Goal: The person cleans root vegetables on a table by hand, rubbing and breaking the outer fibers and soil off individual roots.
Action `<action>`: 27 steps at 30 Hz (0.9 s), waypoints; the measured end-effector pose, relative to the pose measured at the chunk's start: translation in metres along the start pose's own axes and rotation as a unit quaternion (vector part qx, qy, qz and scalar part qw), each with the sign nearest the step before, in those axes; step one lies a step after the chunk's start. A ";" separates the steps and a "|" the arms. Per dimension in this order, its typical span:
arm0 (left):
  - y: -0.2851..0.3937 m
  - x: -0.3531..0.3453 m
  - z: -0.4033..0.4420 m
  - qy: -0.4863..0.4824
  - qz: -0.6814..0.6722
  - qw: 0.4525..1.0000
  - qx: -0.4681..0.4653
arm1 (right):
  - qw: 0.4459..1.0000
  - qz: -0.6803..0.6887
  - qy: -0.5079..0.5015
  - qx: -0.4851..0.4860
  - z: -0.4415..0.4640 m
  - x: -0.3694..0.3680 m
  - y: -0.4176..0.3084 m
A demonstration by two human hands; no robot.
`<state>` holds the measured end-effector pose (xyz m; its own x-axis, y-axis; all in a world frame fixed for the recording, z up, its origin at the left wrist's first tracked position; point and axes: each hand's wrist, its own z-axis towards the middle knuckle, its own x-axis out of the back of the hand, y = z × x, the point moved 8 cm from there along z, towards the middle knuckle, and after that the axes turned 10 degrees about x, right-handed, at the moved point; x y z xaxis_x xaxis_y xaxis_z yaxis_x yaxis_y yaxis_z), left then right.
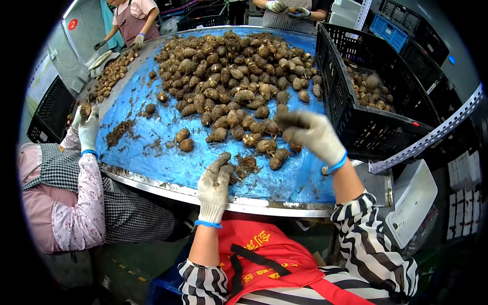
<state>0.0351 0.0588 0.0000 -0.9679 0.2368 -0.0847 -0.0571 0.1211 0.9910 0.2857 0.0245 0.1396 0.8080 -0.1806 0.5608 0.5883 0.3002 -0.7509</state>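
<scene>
My left hand point(213, 188), in a soiled white glove, is at the near edge of the blue-covered table point(168, 170). Its fingers are curled round a brown tuber point(234, 178), mostly hidden by the glove. My right hand point(312, 133) is raised over the table's right part, its gloved fingers slightly blurred and apart, with nothing visible between them. Beyond both hands lies a large heap of brown tubers point(223, 71). A blurred tuber point(372, 82) appears above others inside the black crate point(376, 124) on the right. Loose root fibres point(246, 163) lie between my hands.
A co-worker's gloved hands point(89, 127) are at the table's left edge. Another person point(134, 20) is at the far left, and a third person's hands point(287, 10) are at the back. A white bin point(413, 203) and a perforated metal bar point(432, 134) are at the right.
</scene>
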 end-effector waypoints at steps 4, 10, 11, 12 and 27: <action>0.003 -0.004 -0.002 -0.008 -0.016 1.000 0.022 | 0.955 -0.257 -0.146 0.010 -0.030 -0.036 0.031; 0.001 -0.006 -0.002 -0.026 -0.023 0.999 0.019 | 0.919 -0.366 -0.131 0.067 -0.039 -0.063 0.032; -0.001 -0.005 -0.002 -0.021 -0.010 1.000 0.011 | 0.922 -0.362 -0.131 0.048 -0.037 -0.062 0.036; -0.002 -0.005 -0.001 -0.016 0.004 1.000 0.002 | 0.924 -0.357 -0.129 0.029 -0.035 -0.061 0.038; -0.005 -0.022 0.003 -0.108 -0.036 0.993 0.032 | 0.989 0.140 0.014 0.042 -0.011 -0.105 0.012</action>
<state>0.0574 0.0559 -0.0038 -0.8858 0.4265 -0.1828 -0.1021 0.2051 0.9734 0.2079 0.0370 0.0680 0.9404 -0.1054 0.3232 0.3368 0.4183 -0.8435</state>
